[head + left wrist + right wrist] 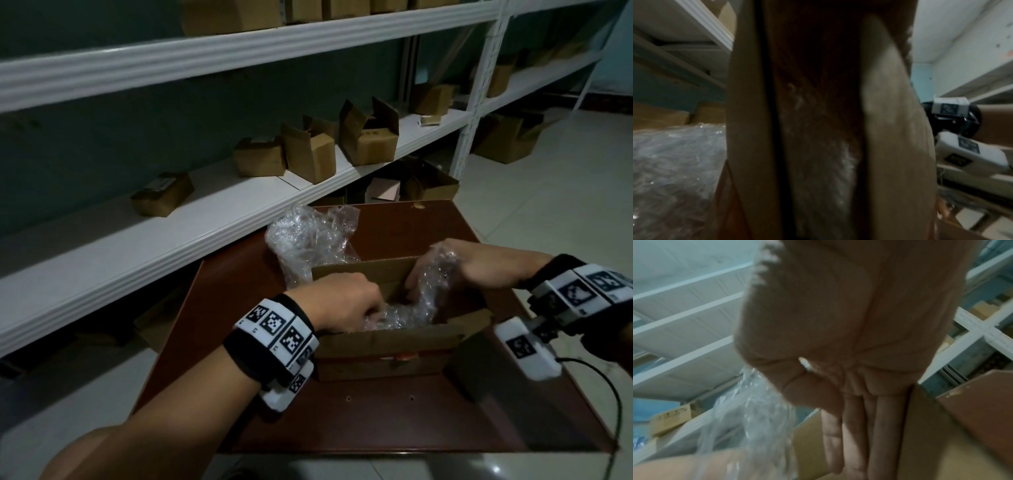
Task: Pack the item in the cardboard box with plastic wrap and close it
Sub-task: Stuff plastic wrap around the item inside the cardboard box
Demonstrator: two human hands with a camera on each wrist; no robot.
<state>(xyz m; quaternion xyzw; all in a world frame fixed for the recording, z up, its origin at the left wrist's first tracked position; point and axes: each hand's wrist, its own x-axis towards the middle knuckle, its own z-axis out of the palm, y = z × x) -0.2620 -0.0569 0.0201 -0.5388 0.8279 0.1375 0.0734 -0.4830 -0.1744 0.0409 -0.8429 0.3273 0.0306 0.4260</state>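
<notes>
An open cardboard box stands on a red-brown table. Crumpled clear plastic wrap fills its inside and hides any item under it. My left hand reaches over the near left corner with its fingers down in the wrap, and the fingertips are hidden. In the left wrist view the left hand is blurred. My right hand is at the far right corner. Its fingers lie straight, pointing down along the box wall and pressing against the wrap.
More bunched plastic wrap lies on the table behind the box. A box flap hangs open to the right. White shelves at the left and back carry several small cardboard boxes. A black cable trails from my right wrist.
</notes>
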